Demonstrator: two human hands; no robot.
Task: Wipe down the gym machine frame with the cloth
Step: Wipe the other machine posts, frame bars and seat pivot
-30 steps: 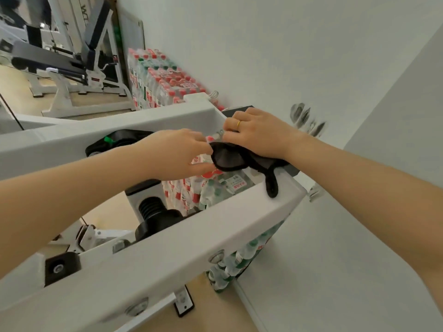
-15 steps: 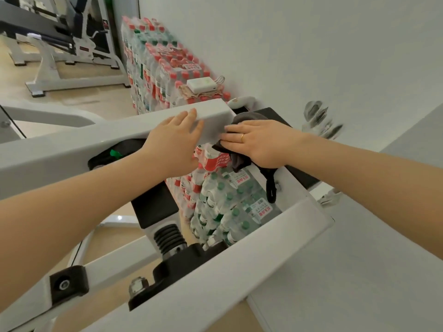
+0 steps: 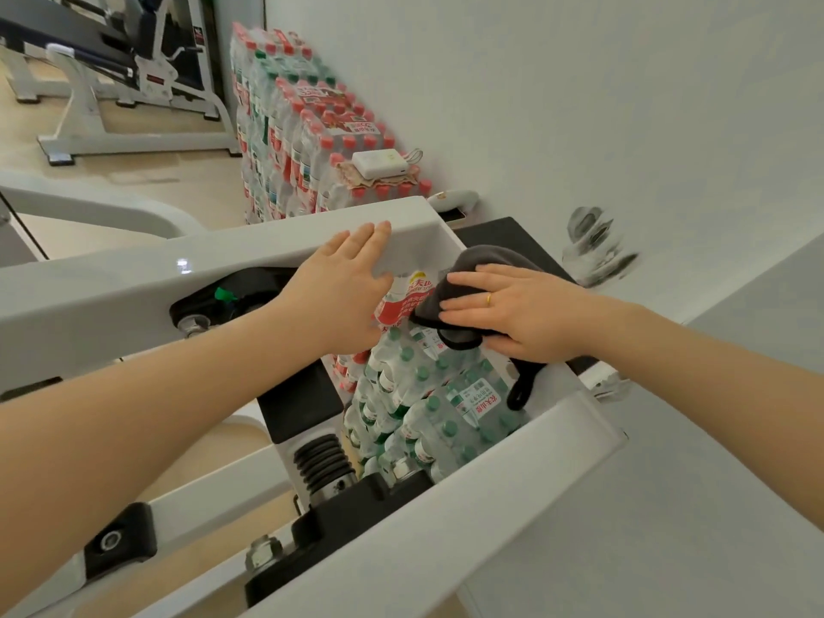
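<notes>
- Right hand [image 3: 512, 314]: fingers straight, palm down, pressing the dark grey cloth [image 3: 472, 278] flat against the end cross-piece of the white gym machine frame [image 3: 133, 278]. A ring shows on one finger.
- Cloth: bunched under and ahead of the right hand, at the far end of the frame between its two long beams. Its black hanging loop [image 3: 521, 390] dangles below the hand, over the inner face of the cross-piece.
- Left hand [image 3: 348, 287]: released, fingers straight and together, laid over the upper beam near its far corner, fingertips on the top edge. It holds nothing.
- The two hands are near each other, not touching.
- Behind and below the frame: shrink-wrapped packs of bottled water [image 3: 303, 127] stacked against the wall [image 3: 579, 82]; a small white box [image 3: 379, 162] lies on the top pack.
- Below the beams: a black ribbed bumper [image 3: 321, 457].
- Far left corner of the room: another white machine [image 3: 133, 82] on the floor.
</notes>
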